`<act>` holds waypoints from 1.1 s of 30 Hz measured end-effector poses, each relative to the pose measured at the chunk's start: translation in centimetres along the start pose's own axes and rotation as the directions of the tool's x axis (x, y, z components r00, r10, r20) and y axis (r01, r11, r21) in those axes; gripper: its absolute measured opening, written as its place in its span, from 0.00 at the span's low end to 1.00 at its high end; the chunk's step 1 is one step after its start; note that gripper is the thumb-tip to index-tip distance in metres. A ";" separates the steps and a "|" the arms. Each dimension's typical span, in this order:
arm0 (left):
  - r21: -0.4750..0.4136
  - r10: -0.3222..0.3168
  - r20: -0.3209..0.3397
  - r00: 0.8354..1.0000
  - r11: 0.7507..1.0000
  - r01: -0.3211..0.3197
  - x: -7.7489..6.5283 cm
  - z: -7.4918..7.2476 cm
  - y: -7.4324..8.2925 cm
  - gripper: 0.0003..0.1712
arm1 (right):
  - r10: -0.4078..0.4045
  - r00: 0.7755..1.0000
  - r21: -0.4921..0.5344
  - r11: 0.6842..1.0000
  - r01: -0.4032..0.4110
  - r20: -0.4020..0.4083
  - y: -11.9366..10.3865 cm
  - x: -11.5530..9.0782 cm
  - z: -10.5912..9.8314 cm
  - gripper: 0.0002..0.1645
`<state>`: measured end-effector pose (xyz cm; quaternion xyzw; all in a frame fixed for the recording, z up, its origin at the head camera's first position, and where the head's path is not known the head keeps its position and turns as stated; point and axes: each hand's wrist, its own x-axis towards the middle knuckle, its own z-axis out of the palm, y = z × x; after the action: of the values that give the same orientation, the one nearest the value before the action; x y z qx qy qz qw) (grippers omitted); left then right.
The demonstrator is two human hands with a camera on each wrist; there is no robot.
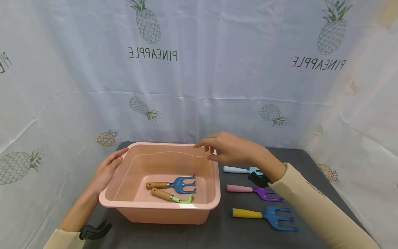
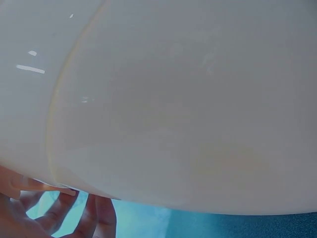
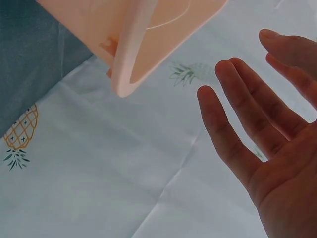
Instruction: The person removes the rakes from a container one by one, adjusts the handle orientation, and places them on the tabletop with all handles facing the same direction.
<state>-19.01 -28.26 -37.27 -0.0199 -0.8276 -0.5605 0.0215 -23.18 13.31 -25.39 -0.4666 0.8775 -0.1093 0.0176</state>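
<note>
A pineapple-print sheet (image 1: 199,86) backs a dark table (image 1: 224,228); from the head view, a pink tub (image 1: 161,211) already holds two wooden-handled tools (image 1: 172,185), three more (image 1: 264,216) lie outside to its right, the left hand (image 1: 105,171) rests flat on the tub's left rim, and the right hand (image 1: 230,148) hovers loose-fingered at the far right corner. The left wrist view is nearly all tub wall (image 2: 188,109), with fingers (image 2: 64,208) cut off below. The right wrist view shows spread fingers (image 3: 233,134) apart from the tub corner (image 3: 129,64); the tools are hidden there.
</note>
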 end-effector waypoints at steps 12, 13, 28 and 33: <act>0.004 -0.006 -0.016 1.000 1.000 0.006 0.1 0.0 0.0 0.34 | -0.091 0.995 0.095 0.992 0.086 0.047 -0.4 5.2 0.2 0.26; 0.005 -0.005 -0.017 1.000 1.000 0.005 0.1 0.0 0.0 0.33 | -0.094 0.994 0.101 0.991 0.087 0.059 -0.4 5.8 0.4 0.26; 0.001 -0.005 -0.012 1.000 1.000 0.005 0.1 0.0 -0.1 0.34 | -0.082 0.978 0.270 0.962 0.027 0.192 -1.9 13.4 4.4 0.28; 0.013 0.002 -0.010 1.000 1.000 -0.002 0.1 0.0 0.0 0.34 | -0.067 0.962 0.353 0.935 -0.031 0.263 -1.8 15.1 6.6 0.29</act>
<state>-19.06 -28.28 -37.30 -0.0177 -0.8313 -0.5550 0.0263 -29.31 -1.25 -30.37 -0.4745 0.8283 -0.2008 0.2201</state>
